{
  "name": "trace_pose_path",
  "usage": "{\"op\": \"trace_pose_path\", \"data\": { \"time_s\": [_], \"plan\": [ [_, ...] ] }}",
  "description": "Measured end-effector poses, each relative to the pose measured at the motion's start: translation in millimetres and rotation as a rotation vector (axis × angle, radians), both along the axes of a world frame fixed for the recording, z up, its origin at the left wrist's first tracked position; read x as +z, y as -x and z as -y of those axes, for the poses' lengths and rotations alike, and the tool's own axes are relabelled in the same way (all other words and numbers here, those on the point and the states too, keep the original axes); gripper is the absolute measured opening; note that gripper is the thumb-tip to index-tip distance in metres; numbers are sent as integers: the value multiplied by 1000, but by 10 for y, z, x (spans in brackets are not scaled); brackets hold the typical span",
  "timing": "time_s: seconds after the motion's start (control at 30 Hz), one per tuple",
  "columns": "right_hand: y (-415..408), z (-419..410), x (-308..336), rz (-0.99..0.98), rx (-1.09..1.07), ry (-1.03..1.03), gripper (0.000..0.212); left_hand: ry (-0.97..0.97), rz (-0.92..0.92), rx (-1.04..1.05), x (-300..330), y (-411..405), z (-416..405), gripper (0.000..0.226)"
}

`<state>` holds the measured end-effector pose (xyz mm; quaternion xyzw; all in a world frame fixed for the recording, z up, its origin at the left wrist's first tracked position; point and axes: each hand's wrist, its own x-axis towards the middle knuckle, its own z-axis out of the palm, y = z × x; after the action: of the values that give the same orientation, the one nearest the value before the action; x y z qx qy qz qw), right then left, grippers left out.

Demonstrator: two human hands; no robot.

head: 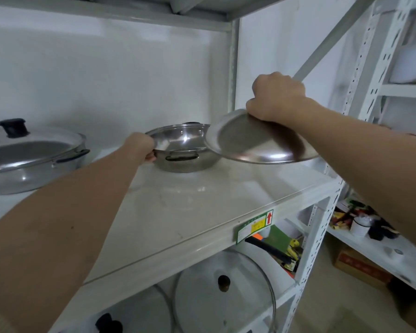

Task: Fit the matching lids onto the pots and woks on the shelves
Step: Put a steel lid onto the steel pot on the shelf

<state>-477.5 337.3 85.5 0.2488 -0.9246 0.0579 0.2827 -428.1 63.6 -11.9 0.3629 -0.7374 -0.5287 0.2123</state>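
A shallow steel pot with a dark side handle stands uncovered on the white shelf. My left hand grips its left rim. My right hand grips the top of a round steel lid; the knob is hidden under my fingers. The lid hangs tilted just right of the pot and overlaps its right rim. At the left stands a wide steel wok covered by its lid with a black knob.
On the shelf below lie two glass lids with dark knobs. A green box sits behind them. White slotted uprights frame the shelf's right end. A second rack at the right holds small packets and cups.
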Motion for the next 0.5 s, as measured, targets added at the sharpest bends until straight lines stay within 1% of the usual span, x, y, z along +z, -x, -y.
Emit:
{"op": "trace_pose_path", "data": {
  "time_s": [0.07,0.1,0.17,0.27,0.4,0.5],
  "plan": [
    [28,98,57,-9,52,36,14,-1,21,0,9,-74,44,28],
    [51,176,59,-5,82,56,19,-3,27,-20,8,-107,62,30],
    [105,399,11,21,144,101,28,7,58,-56,-1,-174,123,27],
    [165,849,-149,70,249,143,30,-16,20,-122,-20,-287,188,19],
    [241,1377,-335,117,322,103,29,-180,-96,-203,-58,-374,212,26],
    [325,1576,-442,160,325,80,28,-316,-159,-196,-61,-394,261,28]
  ]
}}
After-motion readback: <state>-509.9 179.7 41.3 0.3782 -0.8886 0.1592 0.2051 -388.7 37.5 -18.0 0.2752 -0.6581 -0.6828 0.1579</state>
